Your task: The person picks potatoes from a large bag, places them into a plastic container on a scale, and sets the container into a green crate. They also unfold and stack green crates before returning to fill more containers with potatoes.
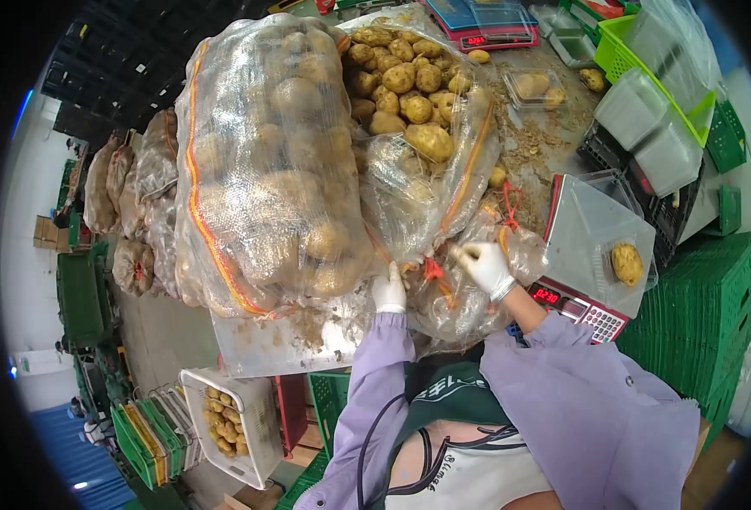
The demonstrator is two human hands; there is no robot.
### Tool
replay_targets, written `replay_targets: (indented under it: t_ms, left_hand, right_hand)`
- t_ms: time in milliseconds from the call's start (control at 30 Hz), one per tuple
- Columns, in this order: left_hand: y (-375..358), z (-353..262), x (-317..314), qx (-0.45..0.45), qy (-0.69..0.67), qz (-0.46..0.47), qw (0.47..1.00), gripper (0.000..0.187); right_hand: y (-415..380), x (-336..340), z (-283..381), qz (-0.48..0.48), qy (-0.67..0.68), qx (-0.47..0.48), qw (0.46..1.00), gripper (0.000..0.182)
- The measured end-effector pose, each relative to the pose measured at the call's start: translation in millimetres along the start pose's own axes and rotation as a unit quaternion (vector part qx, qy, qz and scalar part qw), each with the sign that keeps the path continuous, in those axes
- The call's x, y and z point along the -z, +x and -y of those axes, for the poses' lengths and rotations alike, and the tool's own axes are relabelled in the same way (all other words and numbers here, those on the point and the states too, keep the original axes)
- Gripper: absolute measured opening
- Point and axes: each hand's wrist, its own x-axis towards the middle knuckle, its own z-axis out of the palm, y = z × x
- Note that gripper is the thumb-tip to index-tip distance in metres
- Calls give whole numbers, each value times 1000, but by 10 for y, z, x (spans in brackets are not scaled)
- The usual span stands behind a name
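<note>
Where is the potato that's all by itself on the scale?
The lone potato sits in a clear tray on the scale, at the right of the head view, right of the right hand.

Worn on the head, looking forward and steeply down, fisheye-wide. Close over left hand (pixel 388 290) and right hand (pixel 486 267), with potato sacks (pixel 265 161) just beyond them and a scale (pixel 592 255) right of the right hand.
</note>
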Motion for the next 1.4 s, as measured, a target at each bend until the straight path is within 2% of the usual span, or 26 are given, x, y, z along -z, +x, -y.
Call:
replay_targets:
  t_ms: [67, 133, 167, 233, 267, 300, 367, 433, 500, 567, 633, 667, 800, 900, 933, 1033, 1067, 1167, 1233, 1300, 1400]
  left_hand:
    - [-6, -5, -32, 17, -54, 0, 998, 46]
    - [-2, 76, -59, 12, -92, -1, 996, 47]
    - [39, 170, -87, -2, -105, -1, 994, 46]
    - [31, 234, -106, -14, -133, 10, 991, 45]
    - [5, 242, -95, -13, -147, 22, 989, 44]
    - [-13, 242, -78, -12, -160, 33, 986, 43]
    - [-255, 2, 12, -6, -154, 22, 988, 42]
    - [-382, 134, 23, -3, -162, 40, 986, 35]
    - [-618, 87, 93, 21, -210, 65, 975, 28]
    - [-807, 123, 182, 37, -219, 76, 972, 23]
    - [-919, 147, 255, 42, -247, 62, 966, 21]
    - [-958, 167, 279, 50, -259, 57, 963, 21]
    - [-1007, 173, 285, 48, -280, 58, 957, 19]
    - [-1055, 153, 311, 25, -296, 62, 953, 19]
    - [-1059, 126, 337, 16, -302, 61, 951, 19]
    - [-1093, 62, 452, -1, -319, 67, 945, 21]
    - [-1088, 23, 484, -16, -305, 68, 950, 23]
    - [-1174, -398, 596, -39, -331, 100, 937, 25]
    - [-1212, -592, 622, -119, -346, 132, 921, 34]
    - [-1375, -885, 686, -179, -405, 176, 879, 47]
    - [-1605, -1086, 769, -142, -557, 261, 775, 70]
  right_hand:
    - [129, 159, 211, -173, 43, 130, 975, 19]
    - [534, 231, 250, -264, 89, 189, 942, 21]
    - [673, 368, 440, -244, 129, 196, 941, 21]
    - [1197, 467, 562, -308, 58, 216, 925, 22]
    - [1468, 472, 613, -296, 35, 219, 929, 24]
    - [1715, 494, 680, -236, -23, 233, 943, 28]
    - [2218, 340, 769, -158, -144, 212, 954, 46]
    - [2667, 128, 759, -94, -236, 212, 944, 52]
    - [2834, 72, 882, 11, -341, 221, 914, 61]
    - [2981, -2, 914, 56, -366, 190, 910, 66]
    - [3040, -85, 942, 36, -384, 181, 905, 57]
    - [3018, -153, 935, -14, -398, 192, 897, 45]
    - [3028, -173, 858, -44, -377, 208, 902, 36]
    - [2912, -164, 776, -115, -342, 261, 895, 42]
    - [2592, -16, 1009, -101, -265, 192, 940, 55]
    - [2217, 133, 1075, -179, -43, 307, 934, 70]
    - [1925, 254, 1172, -173, -1, 335, 926, 74]
    - [1064, 533, 1423, -95, 93, 423, 896, 75]
    - [466, 621, 1554, 7, 178, 403, 898, 77]
    - [65, 620, 1525, 74, 216, 396, 889, 79]
    - [-393, 524, 1407, 131, 242, 394, 877, 84]
